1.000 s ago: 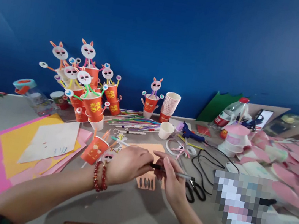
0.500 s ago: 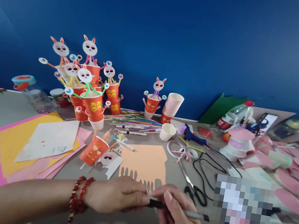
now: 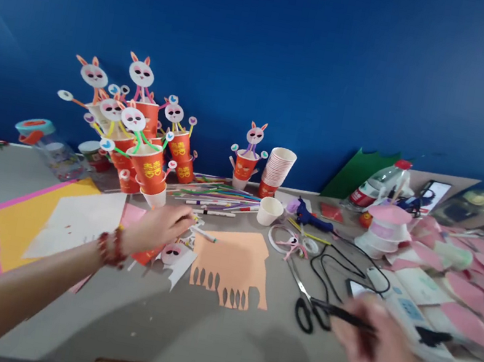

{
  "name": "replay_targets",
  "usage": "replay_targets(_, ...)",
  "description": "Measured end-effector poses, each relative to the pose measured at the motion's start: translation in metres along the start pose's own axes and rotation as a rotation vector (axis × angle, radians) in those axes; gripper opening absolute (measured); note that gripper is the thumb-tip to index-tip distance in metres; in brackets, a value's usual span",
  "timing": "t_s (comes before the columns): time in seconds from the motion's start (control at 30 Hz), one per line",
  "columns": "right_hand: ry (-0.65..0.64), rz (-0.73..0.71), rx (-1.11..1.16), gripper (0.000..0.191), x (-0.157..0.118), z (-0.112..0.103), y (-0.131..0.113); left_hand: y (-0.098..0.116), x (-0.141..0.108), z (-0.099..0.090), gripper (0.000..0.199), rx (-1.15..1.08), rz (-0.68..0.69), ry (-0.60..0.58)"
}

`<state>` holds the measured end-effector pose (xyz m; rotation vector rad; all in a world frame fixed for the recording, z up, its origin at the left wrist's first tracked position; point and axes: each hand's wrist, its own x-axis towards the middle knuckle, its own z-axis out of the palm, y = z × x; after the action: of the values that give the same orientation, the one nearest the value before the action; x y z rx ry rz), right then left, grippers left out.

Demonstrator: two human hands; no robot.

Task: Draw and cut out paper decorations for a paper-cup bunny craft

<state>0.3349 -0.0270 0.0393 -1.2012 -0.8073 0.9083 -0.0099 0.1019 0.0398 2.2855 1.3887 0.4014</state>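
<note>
Several red-orange paper cup figures with white rabbit faces (image 3: 133, 119) stand assembled at the back left, and one similar figure (image 3: 255, 135) stands apart near the centre. A rabbit face on white paper (image 3: 172, 253) lies separate, beside an orange paper cup (image 3: 145, 256) partly hidden under the left hand (image 3: 158, 229); these look unassembled. Leaf-shaped gaps line the near edge of a peach paper sheet (image 3: 232, 259).

The hands are well apart: the blurred right hand (image 3: 386, 356) is closed on a black marker (image 3: 347, 315) above black-handled scissors (image 3: 307, 305); whether the left grips anything, I cannot tell.

The grey worktop (image 3: 177, 335) also carries nested white paper cups (image 3: 281, 166) and a blue glue gun (image 3: 312, 220), against a plain blue wall (image 3: 266, 42).
</note>
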Motion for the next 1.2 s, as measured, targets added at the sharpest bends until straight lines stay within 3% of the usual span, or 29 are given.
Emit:
replay_targets(0.07,-0.254,0.154,-0.1,0.032,-0.003,0.024,0.02,-0.008,0.029,0.008,0.024,0.139,0.068,0.01)
replay_targets(0.13,-0.449,0.17,-0.135,0.034,-0.005,0.048,0.043,-0.008,0.052,0.018,0.018,0.206,0.105,0.006)
replay_targets(0.23,-0.533,0.155,-0.201,0.031,-0.004,0.064,0.073,0.0,0.059,0.029,0.014,0.268,0.168,0.043)
replay_targets(0.37,-0.548,0.098,-0.31,0.022,0.0,0.054,0.093,0.014,0.022,0.043,0.025,0.246,0.312,0.027)
replay_targets(0.47,-0.497,0.016,-0.385,0.008,0.001,0.05,0.095,0.018,-0.017,0.064,0.028,0.166,0.545,-0.069)
replay_targets(0.6,-0.505,0.041,-0.373,0.008,0.0,0.062,0.091,0.013,-0.046,0.092,0.035,0.13,0.587,-0.113)
replay_targets(0.7,-0.559,0.057,-0.396,0.008,0.002,0.072,0.093,0.007,-0.05,0.101,0.04,0.125,0.56,-0.114)
replay_targets(0.83,-0.594,-0.035,-0.481,0.002,0.008,0.078,0.099,0.004,-0.048,0.103,0.038,0.114,0.529,-0.113)
replay_targets(1.07,-0.549,-0.196,-0.533,0.012,0.011,0.079,0.114,0.0,-0.048,0.105,0.038,0.077,0.513,-0.104)
replay_targets(1.2,-0.53,-0.187,-0.544,0.014,0.013,0.075,0.126,0.0,-0.047,0.106,0.041,0.076,0.496,-0.136)
